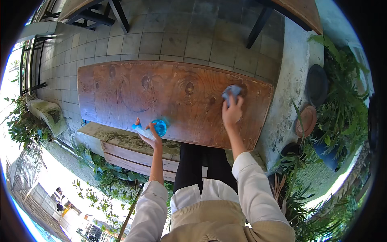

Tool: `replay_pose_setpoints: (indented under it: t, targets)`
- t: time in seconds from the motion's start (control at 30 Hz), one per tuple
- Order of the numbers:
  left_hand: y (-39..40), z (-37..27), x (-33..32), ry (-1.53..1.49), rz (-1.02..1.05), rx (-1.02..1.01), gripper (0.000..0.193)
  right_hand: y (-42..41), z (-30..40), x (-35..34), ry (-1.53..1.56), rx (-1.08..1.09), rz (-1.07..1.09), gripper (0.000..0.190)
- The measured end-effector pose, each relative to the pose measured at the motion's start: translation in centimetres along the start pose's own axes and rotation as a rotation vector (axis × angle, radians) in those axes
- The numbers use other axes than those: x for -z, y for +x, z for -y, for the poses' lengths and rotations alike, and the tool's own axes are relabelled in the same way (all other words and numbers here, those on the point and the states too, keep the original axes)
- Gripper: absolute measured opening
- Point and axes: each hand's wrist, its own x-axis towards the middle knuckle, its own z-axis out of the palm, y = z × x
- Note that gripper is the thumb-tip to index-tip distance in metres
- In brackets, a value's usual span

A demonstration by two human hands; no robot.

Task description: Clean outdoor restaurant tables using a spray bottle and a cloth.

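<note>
A long wooden table (169,93) with dark knots in its grain stretches across the view in front of me. Near its front edge, left of the middle, my left hand (149,134) holds a spray bottle (159,128) with blue liquid; its pale nozzle end points to the left. My right hand (232,113) is over the right part of the tabletop, with its fingers on a crumpled grey-blue cloth (231,91) against the wood. The right hand and the cloth are slightly blurred.
A mossy stone ledge and a slatted wooden bench (133,160) run along the table's near side. At the right, a low wall (290,75) carries a dark round pot (317,85), a terracotta dish (306,121) and ferns. Other tables with black legs (260,27) stand beyond on the tiled floor.
</note>
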Motion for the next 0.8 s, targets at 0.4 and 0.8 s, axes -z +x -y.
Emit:
replay_pose_setpoints:
  t: [0.4,0.8]
  targets:
    - [-2.4,2.0,-6.1,0.362,0.254,-0.286,0.054,12.9,-8.6,3.1,-0.236,-0.067,-0.361,0.030]
    - [-2.6,3.2,-6.5,0.382,0.045,-0.269,0.047,2.3,-12.1,2.5,0.032,0.702,0.360,0.018]
